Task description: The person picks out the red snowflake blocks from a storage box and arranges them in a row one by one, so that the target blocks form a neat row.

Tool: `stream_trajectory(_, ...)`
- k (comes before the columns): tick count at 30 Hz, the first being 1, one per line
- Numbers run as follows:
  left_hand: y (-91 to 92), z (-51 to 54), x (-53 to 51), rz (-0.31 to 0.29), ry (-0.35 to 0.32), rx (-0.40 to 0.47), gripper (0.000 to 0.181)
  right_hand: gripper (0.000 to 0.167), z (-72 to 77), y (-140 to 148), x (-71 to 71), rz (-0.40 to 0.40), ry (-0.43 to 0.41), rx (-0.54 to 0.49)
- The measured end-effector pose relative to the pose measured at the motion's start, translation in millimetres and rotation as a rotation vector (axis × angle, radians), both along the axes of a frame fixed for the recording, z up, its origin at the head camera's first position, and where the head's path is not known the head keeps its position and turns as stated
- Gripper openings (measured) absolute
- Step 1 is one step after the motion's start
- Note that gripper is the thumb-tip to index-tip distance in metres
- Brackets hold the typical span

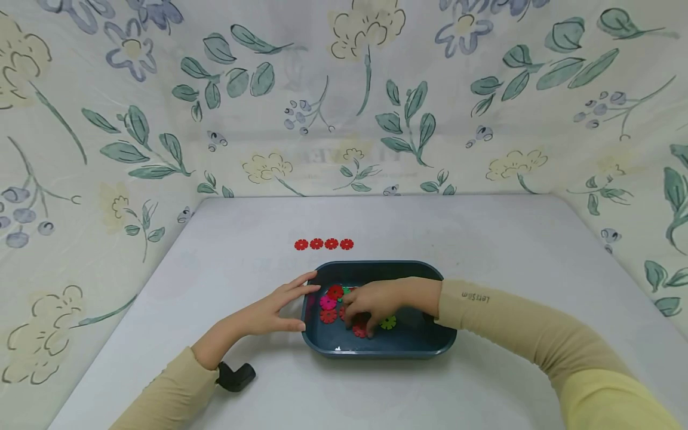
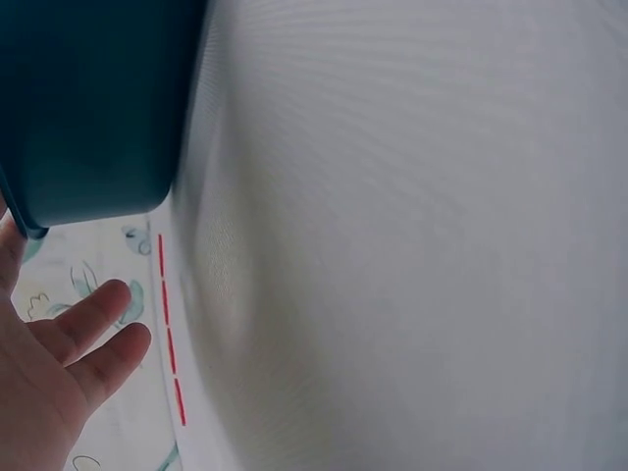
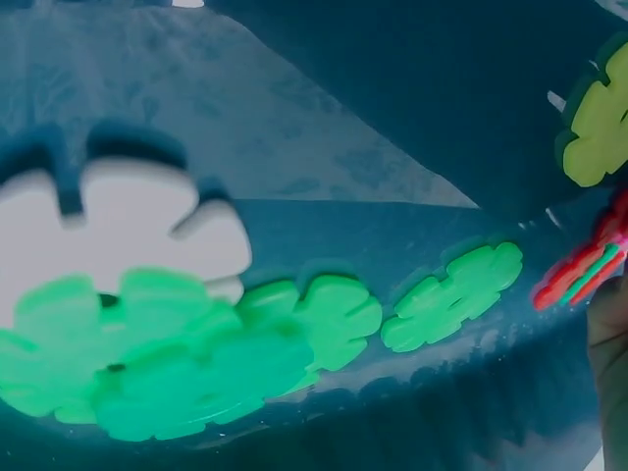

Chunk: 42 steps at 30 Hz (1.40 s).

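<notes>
A dark blue-green plastic tub point(image 1: 424, 346) holds several flower-shaped discs. In the head view, red discs point(image 1: 328, 316), a pink disc point(image 1: 327, 303) and a yellow-green disc point(image 1: 387, 323) show around my right hand point(image 1: 378, 301). That hand reaches down into the tub with bent fingers, close over red discs; its palm hides whether it grips one. The right wrist view shows a fingertip against tilted red discs point(image 3: 579, 260), beside green discs point(image 3: 456, 297) and a white disc point(image 3: 137, 221). My left hand point(image 1: 271, 310) touches the tub's left rim with spread, straight fingers.
Behind the tub, a row of several red flower discs point(image 1: 316, 243) lies on the white table point(image 1: 258, 224). A black device point(image 1: 236, 377) is at my left wrist. Floral cloth point(image 1: 322, 137) stands around the table's back and sides.
</notes>
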<state>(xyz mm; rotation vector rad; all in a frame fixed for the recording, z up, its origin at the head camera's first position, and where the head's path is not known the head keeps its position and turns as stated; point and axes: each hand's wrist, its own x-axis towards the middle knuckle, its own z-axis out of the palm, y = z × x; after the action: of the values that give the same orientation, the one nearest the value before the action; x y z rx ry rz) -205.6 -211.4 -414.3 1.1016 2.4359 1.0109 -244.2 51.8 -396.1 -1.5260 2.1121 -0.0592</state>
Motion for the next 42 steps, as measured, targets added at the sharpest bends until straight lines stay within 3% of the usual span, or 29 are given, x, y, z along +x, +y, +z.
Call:
stream_trajectory(6, 0.4, 1.1, 0.8, -0.001, 0.001, 0.008, 0.065, 0.037, -1.0, -0.7, 0.8, 0.02, 0.037, 0.002)
stream_trajectory(17, -0.6, 0.4, 0.0, 0.004, -0.006, 0.011, 0.065, 0.031, 3.2, 0.4, 6.8, -0.088, 0.129, 0.032)
stream_trajectory(21, -0.5, -0.9, -1.4, -0.004, -0.006, 0.017, 0.065, 0.029, 5.0, 0.2, 8.5, -0.114, 0.123, 0.046)
stream_trajectory(33, -1.0, 0.6, -4.2, -0.02, -0.016, 0.014, 0.062, 0.02, 11.5, 7.7, -1.3, -0.276, -0.216, -0.033)
stream_trajectory(38, -0.2, -0.3, -3.8, -0.007, -0.037, 0.005, 0.063, 0.027, 23.7, 13.5, -7.9, -0.365, -0.29, -0.085)
stream_trajectory(42, 0.1, -1.5, -3.7, -0.009, -0.045, 0.009, 0.063, 0.035, 43.0, 17.9, -15.0, -0.376, -0.314, -0.155)
